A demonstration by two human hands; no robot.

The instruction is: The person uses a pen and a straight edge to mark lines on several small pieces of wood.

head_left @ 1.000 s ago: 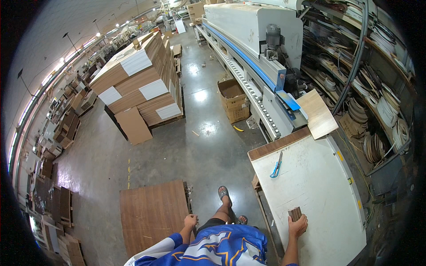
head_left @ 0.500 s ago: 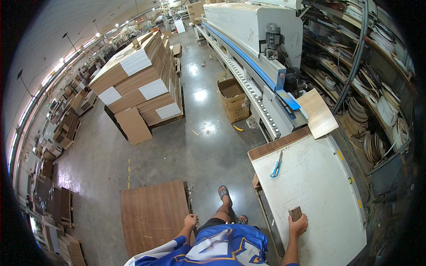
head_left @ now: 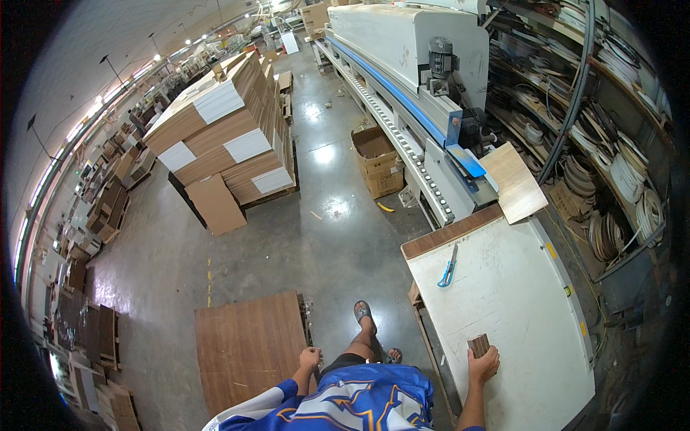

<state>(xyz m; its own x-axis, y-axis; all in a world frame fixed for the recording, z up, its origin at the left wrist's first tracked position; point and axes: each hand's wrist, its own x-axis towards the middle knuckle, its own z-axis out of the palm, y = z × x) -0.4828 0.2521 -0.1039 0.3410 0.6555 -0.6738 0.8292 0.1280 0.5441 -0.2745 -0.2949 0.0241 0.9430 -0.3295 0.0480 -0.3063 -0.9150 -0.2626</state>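
Note:
On the white tabletop (head_left: 496,287), my right hand (head_left: 484,364) is closed around a small brown wood-grain block (head_left: 477,345). The block's far end shows beyond my fingers; the rest is covered by the hand. Farther up the same surface lies a blue utility knife (head_left: 448,269), apart from the hand. My left hand (head_left: 310,357) hangs by my side with its fingers curled, and nothing shows in it. It is close to the right edge of a brown wood-grain board (head_left: 248,348), which lies low to my left.
A long white machine (head_left: 402,50) runs ahead from the table's far end, where a light wooden panel (head_left: 514,183) lies. An open cardboard box (head_left: 379,167) stands beside it. Stacked boards (head_left: 215,122) rise ahead left. Shelves with coiled strips (head_left: 604,179) line the right.
The folds of my shirt have shifted slightly. Both hands, the block and the knife stay in nearly the same places.

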